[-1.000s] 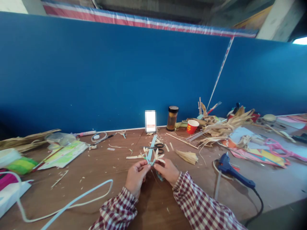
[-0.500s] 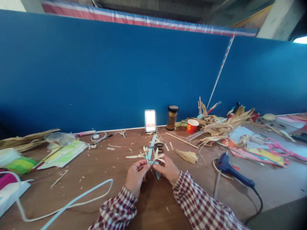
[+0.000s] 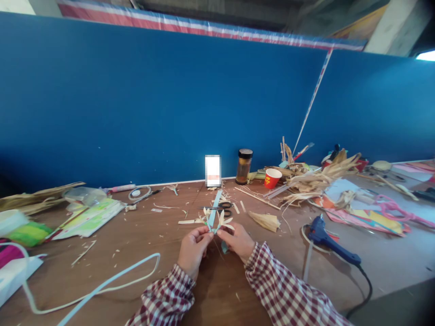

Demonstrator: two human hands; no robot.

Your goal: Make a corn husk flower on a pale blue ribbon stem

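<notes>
My left hand (image 3: 193, 247) and my right hand (image 3: 238, 240) meet just above the brown table (image 3: 152, 244), both pinching a small craft piece (image 3: 215, 220): a pale blue strip with cream corn-husk petals fanning out of it. The strip rises between the fingertips and a short end hangs below my right hand. Black-handled scissors (image 3: 222, 208) lie on the table just beyond the piece. Both sleeves are red-and-white check.
A blue glue gun (image 3: 331, 245) with a black cord lies to the right. A red paper cup (image 3: 272, 178), a dark jar (image 3: 244, 166) and a heap of dried husks (image 3: 316, 179) stand behind. A pale cord (image 3: 112, 280) loops at left, beside coloured papers (image 3: 88, 218).
The hands stay in place with the piece; the short blue end under my right hand has shifted slightly. The view has tipped a little.
</notes>
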